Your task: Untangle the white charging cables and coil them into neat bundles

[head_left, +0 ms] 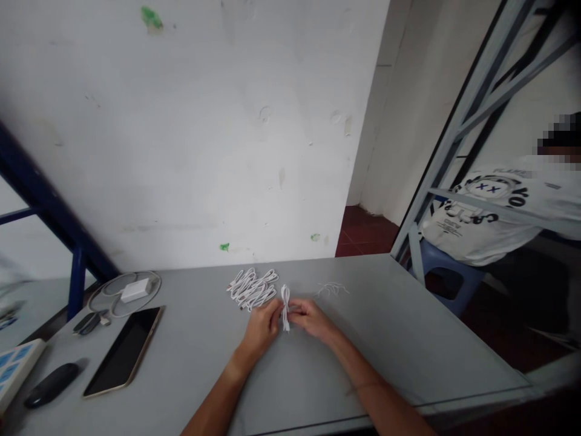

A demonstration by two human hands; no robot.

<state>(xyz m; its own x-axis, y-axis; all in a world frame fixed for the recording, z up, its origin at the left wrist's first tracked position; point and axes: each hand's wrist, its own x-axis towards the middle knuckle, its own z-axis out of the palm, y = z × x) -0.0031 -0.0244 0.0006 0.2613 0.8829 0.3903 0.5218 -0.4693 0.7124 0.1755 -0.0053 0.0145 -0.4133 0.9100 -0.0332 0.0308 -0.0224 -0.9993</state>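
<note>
A folded bundle of white cable (285, 294) stands nearly upright between my two hands, above the grey table. My left hand (264, 321) grips its left side with the fingers closed. From the right, my right hand (311, 317) pinches at the middle of the same bundle; whether a tie is between these fingers is too small to tell. Just left and behind lies a pile of similar white cable bundles (252, 288). Several thin white twist ties (332, 288) are scattered on the table to the right of my hands.
On the left of the grey table (190, 363) lie a phone or tablet (124, 351), a black mouse (52, 385), a white charger (136, 290) with its cable, and a power strip (18, 366). A wall (227, 121) backs the table. A person (490, 206) sits beyond the metal frame.
</note>
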